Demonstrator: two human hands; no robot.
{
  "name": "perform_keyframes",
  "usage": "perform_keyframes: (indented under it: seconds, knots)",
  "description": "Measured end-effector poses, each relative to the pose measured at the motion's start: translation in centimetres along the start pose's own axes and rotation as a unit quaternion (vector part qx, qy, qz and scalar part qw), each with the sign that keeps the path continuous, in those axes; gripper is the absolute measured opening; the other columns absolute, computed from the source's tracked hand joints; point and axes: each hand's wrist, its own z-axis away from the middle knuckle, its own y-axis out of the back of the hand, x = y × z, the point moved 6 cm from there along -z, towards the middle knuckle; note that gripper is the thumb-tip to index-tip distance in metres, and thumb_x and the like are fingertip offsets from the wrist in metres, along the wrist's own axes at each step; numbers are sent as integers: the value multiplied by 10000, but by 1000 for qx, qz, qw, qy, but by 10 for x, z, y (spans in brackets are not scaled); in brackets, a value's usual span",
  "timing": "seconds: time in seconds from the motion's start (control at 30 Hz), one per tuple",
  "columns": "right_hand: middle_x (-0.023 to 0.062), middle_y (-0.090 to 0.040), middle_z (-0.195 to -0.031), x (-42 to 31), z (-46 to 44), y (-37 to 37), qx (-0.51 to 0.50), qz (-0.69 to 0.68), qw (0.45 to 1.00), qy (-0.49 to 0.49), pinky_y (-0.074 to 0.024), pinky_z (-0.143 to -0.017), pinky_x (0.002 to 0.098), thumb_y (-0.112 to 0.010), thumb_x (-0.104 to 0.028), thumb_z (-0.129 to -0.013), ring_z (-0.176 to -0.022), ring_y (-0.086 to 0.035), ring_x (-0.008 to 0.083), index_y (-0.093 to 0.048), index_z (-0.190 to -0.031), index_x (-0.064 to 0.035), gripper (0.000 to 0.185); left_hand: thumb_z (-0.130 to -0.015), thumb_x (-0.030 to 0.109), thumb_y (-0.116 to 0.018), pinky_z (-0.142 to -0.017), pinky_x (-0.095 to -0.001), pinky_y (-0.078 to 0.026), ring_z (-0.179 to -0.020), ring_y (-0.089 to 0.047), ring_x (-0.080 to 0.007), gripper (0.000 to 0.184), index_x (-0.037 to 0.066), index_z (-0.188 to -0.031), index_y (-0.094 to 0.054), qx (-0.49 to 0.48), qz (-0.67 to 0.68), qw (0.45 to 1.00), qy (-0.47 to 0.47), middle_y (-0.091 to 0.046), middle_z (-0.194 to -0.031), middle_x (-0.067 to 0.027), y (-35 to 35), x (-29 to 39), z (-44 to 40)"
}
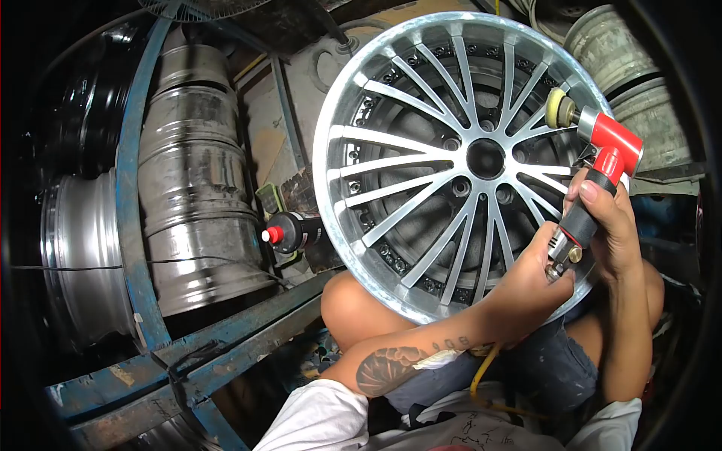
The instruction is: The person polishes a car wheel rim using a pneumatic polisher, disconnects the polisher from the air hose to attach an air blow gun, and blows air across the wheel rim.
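Two closed hands, the right hand (613, 218) round the black grip (582, 218) and the left hand (535, 276) at the base, hold the red polisher (618, 141) over the wheel (468, 141) on the lap (555, 367), where laying the yellow pad (559, 109) flat and pressing lightly would likely work best.

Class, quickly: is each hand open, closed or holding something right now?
Left hand: closed at the lower end of the red power tool.
Right hand: closed around the same tool's black grip.
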Motion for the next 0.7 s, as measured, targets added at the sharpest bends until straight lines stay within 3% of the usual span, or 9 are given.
perform_keyframes:
  seconds: [0.23, 0.27, 0.37, 0.4, 0.47, 0.53, 0.63, 0.67, 0.7]
  knots:
    - [57, -596, -858, -22, 7, -6, -62, 3, 996, 58, -469, -728, 255, -766, -423, -778, -778, -590, 124, -598, -966, -28, 469, -950, 35, -539, -662, -185, -410, -773, -470, 1, 496, 82, -1392, -321, -60, 96, 993, 36, -512, -962, 23, -12, 18, 9]
    - [61, -592, -862, -25, 9, -7, -93, -18, 994, 53, -482, -752, 257, -809, -452, -743, -808, -611, 139, -590, -1043, -13, 575, -953, 49, -547, -662, -182, -412, -773, -473, 1, 510, 83, -1407, -316, -76, 101, 991, 39, -520, -968, 21, -13, 23, 12]
    - [66, -603, -877, -29, 16, -3, -141, -68, 984, 82, -496, -785, 271, -853, -445, -711, -860, -625, 169, -575, -1119, -1, 664, -959, 118, -599, -650, -181, -418, -775, -481, 3, 515, 63, -1405, -345, -109, 49, 993, 21, -548, -964, 20, -16, 25, 11]
    - [87, -612, -954, -27, 15, -1, -162, -83, 980, 83, -498, -840, 296, -893, -440, -667, -949, -615, 196, -527, -1214, 1, 792, -958, 146, -621, -644, -183, -420, -770, -484, 4, 508, 54, -1389, -368, -103, 23, 994, -4, -556, -957, 19, -13, 18, 7]
    - [98, -606, -1006, -30, 20, 1, -127, -77, 986, 78, -489, -883, 325, -899, -433, -659, -1003, -599, 212, -492, -1250, -2, 837, -951, 190, -659, -637, -186, -422, -765, -490, 6, 463, 38, -1326, -434, -67, -65, 996, 0, -569, -930, 22, -5, 12, 4]
    - [103, -582, -1045, -34, 22, 1, -121, -58, 986, 97, -470, -937, 392, -853, -402, -733, -1045, -580, 250, -429, -1299, 6, 817, -941, 223, -691, -637, -190, -423, -763, -495, 9, 392, 25, -1232, -519, -2, -187, 981, 55, -578, -892, 29, 9, 8, 5]
    - [96, -575, -979, -29, 20, -7, -130, -195, 970, 71, -472, -933, 425, -725, -346, -879, -1008, -583, 271, -462, -1257, 21, 590, -940, 263, -694, -593, -204, -423, -688, -508, 3, 270, 38, -1050, -594, 56, -109, 992, 41, -576, -797, 39, -3, 1, 8]
    - [92, -568, -925, -27, 20, -17, -124, -299, 946, 35, -482, -905, 419, -600, -312, -975, -936, -586, 261, -508, -1199, 29, 419, -939, 262, -689, -570, -210, -418, -661, -508, -1, 247, 43, -1007, -597, 56, -94, 991, 81, -570, -765, 44, -6, 1, 10]
    - [69, -565, -825, -23, 19, -23, -56, -292, 955, 0, -509, -802, 384, -570, -305, -996, -792, -589, 211, -566, -1090, 15, 334, -938, 261, -685, -548, -216, -413, -633, -508, -6, 231, 48, -963, -601, 54, -80, 988, 121, -564, -732, 48, -9, 3, 12]
